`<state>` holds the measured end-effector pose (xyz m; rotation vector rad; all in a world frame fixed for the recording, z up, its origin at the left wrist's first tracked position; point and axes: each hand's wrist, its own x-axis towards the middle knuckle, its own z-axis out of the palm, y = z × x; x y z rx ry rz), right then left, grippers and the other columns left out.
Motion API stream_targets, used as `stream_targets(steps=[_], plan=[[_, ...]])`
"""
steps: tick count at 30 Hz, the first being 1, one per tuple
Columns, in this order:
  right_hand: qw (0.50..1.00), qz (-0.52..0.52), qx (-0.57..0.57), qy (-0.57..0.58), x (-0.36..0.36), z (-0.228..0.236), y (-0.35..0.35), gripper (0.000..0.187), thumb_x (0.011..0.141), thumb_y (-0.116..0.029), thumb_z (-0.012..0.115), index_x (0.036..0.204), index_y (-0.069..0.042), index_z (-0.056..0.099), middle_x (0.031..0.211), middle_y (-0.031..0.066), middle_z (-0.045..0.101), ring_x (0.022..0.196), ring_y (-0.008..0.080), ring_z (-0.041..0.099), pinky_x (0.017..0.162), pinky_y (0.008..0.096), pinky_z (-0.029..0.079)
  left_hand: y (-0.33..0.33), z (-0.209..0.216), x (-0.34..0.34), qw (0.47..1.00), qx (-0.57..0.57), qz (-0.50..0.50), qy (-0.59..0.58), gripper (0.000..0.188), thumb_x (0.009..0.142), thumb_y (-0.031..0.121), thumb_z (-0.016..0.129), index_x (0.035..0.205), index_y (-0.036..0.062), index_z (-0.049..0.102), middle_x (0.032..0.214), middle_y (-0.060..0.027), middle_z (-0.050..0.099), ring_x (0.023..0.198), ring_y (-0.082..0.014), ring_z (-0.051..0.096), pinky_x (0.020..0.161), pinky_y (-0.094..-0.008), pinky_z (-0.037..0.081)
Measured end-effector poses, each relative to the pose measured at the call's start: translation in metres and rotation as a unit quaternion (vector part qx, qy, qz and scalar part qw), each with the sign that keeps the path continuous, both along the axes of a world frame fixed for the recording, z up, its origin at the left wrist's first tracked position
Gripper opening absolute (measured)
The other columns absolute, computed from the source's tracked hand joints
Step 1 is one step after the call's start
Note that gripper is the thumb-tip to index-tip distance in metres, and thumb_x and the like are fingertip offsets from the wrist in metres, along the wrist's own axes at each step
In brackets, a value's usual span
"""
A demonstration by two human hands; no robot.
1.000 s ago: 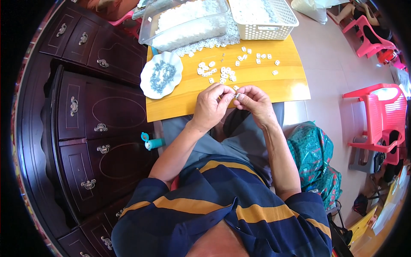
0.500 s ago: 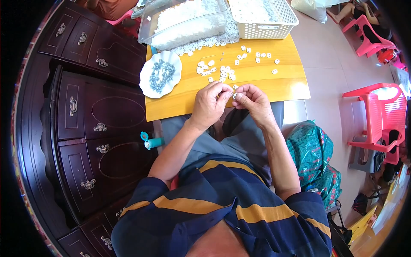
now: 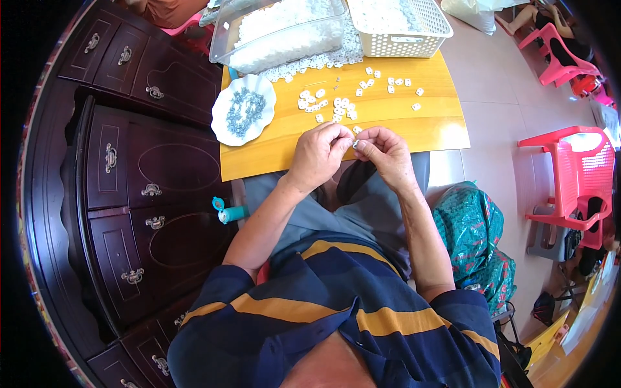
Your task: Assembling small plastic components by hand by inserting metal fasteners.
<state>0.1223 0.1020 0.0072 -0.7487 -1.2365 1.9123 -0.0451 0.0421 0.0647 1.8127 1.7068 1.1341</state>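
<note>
Over the table's near edge, my right hand (image 3: 387, 155) pinches a small white plastic piece (image 3: 355, 144) between thumb and fingers. Right beside it, my left hand (image 3: 318, 154) is closed in a pinch at the piece; anything between its fingertips is too small to make out. Just beyond my fingertips another white piece lies on the yellow wooden table (image 3: 278, 155). Several similar white pieces with holes (image 3: 339, 108) are scattered farther back. To the left, a white wavy-rimmed plate (image 3: 223, 132) carries a pile of small grey metal parts (image 3: 242, 110).
A clear plastic bin (image 3: 284, 42) and a cream perforated basket (image 3: 404, 46), both full of white pieces, stand at the back. Dark wooden drawers (image 3: 171, 168) line the left. On the right are a green bag (image 3: 469, 220) and a pink chair (image 3: 563, 174).
Both hands stay at the same spot, pinched together. My right fingers have shifted very slightly around the white piece.
</note>
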Motion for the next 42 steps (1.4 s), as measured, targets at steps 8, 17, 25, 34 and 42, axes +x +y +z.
stream_targets(steps=[8, 17, 25, 34, 42], plan=[[1.0, -0.019, 0.013, -0.011, -0.002, 0.0, -0.002, 0.008, 0.095, -0.003, 0.066, 0.101, 0.001, 0.067, 0.085, 0.0017, 0.068, 0.077, 0.0081, 0.064, 0.072, 0.0218, 0.053, 0.001, 0.001, 0.001, 1.0, -0.016, 0.0, 0.019, 0.005, 0.087, 0.003, 0.066, 0.09, -0.0017, 0.065, 0.08, -0.0131, 0.066, 0.07, -0.0235, 0.064, 0.064, -0.0334, 0.05], [0.999, -0.029, 0.011, -0.028, -0.002, -0.004, -0.001, 0.011, 0.093, 0.0, 0.067, 0.104, 0.002, 0.067, 0.088, 0.0032, 0.069, 0.079, 0.0099, 0.067, 0.074, 0.0248, 0.057, 0.004, -0.002, 0.004, 1.0, -0.025, 0.012, -0.003, 0.007, 0.084, 0.005, 0.069, 0.088, 0.0011, 0.065, 0.085, -0.0154, 0.069, 0.076, -0.0324, 0.067, 0.068, -0.0392, 0.053], [0.999, -0.037, -0.002, 0.006, 0.005, -0.003, 0.005, 0.011, 0.095, -0.004, 0.066, 0.105, 0.0, 0.066, 0.089, 0.0017, 0.069, 0.08, 0.0084, 0.065, 0.074, 0.0232, 0.055, 0.027, 0.0, -0.038, 0.995, -0.019, 0.044, -0.088, 0.015, 0.087, 0.005, 0.07, 0.1, -0.0009, 0.072, 0.087, -0.0077, 0.073, 0.075, -0.0121, 0.067, 0.068, -0.027, 0.054], [0.998, -0.059, 0.03, -0.005, 0.007, -0.005, 0.009, 0.013, 0.096, -0.005, 0.065, 0.109, -0.001, 0.064, 0.09, 0.002, 0.068, 0.082, 0.0099, 0.067, 0.075, 0.0235, 0.055, 0.083, -0.02, -0.092, 0.961, -0.002, 0.106, 0.255, 0.015, 0.084, 0.019, 0.071, 0.089, 0.005, 0.074, 0.087, -0.0123, 0.07, 0.082, -0.029, 0.067, 0.077, -0.0402, 0.053], [0.997, -0.072, 0.004, 0.008, 0.008, -0.003, 0.009, 0.014, 0.097, -0.004, 0.064, 0.11, 0.0, 0.064, 0.092, 0.0028, 0.068, 0.083, 0.0103, 0.067, 0.075, 0.0231, 0.055, 0.096, -0.023, -0.085, 0.947, -0.041, 0.089, 0.306, 0.012, 0.082, 0.018, 0.072, 0.079, 0.0064, 0.072, 0.085, -0.0116, 0.07, 0.087, -0.0319, 0.067, 0.083, -0.0447, 0.052]])
